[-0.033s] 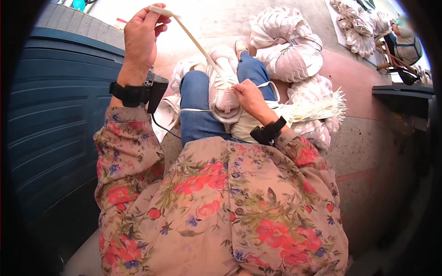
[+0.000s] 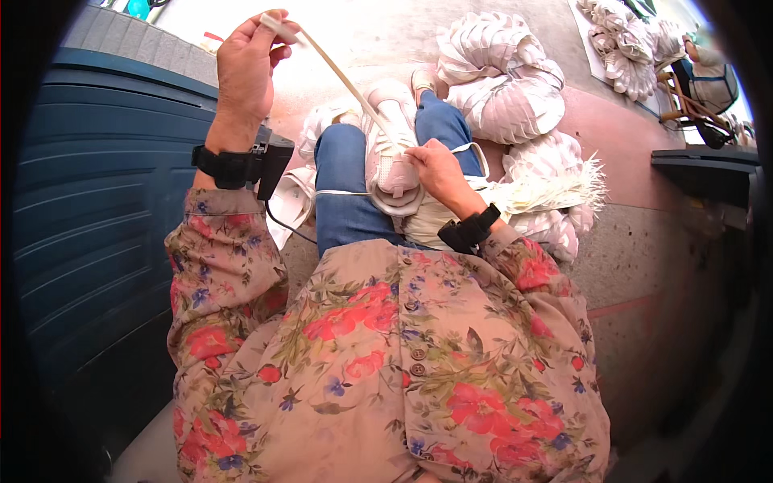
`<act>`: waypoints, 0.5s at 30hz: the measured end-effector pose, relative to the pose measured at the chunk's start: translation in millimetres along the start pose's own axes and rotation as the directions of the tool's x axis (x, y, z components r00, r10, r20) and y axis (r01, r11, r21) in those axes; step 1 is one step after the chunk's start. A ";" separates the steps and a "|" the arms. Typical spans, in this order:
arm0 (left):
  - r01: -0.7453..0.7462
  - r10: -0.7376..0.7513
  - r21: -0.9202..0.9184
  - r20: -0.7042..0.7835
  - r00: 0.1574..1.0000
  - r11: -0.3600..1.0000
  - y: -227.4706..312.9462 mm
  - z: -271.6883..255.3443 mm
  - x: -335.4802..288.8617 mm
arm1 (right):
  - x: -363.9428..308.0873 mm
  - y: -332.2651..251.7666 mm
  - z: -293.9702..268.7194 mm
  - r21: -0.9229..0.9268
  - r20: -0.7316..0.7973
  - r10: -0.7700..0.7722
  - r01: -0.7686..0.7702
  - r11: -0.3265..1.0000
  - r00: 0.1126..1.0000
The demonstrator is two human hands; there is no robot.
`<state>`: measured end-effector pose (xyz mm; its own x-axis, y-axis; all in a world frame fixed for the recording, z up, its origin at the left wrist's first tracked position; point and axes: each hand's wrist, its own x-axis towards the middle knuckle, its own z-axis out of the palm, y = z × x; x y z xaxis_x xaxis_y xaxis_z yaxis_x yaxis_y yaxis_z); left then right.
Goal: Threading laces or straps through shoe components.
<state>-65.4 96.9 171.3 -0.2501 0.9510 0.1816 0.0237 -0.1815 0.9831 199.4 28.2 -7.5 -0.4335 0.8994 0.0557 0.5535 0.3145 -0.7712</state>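
A pale pink-white shoe upper rests between my knees, toe end toward me. From its lacing area a cream shoelace runs taut up to the left. My left hand, raised at the far left, is closed on the lace, with a folded-over piece of it between thumb and fingers. My right hand is at the upper's right side, fingers pinched on the lace where it meets the eyelets; the fingertips' exact hold is partly hidden. A thin band crosses my left thigh beside the upper.
A bunch of cream laces lies by my right leg. Bundled white uppers are stacked on the floor beyond it, with more at the far right. A blue panelled cabinet stands close on my left. A dark ledge is at right.
The folded piece of lace in my left hand has tipped slightly downward. My right hand and the upper stay in place.
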 end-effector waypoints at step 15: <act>0.050 -0.051 -0.018 -0.043 0.998 0.999 -3.1 -10.4 1.6 | 13.8 -10.9 4.1 -0.220 0.030 -0.001 0.007 0.975 1.000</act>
<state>-75.9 96.4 168.3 -0.2920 0.9475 0.1302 -0.0066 -0.1381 0.9904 184.5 36.0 -0.9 -0.4546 0.8899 0.0375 0.6935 0.3801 -0.6121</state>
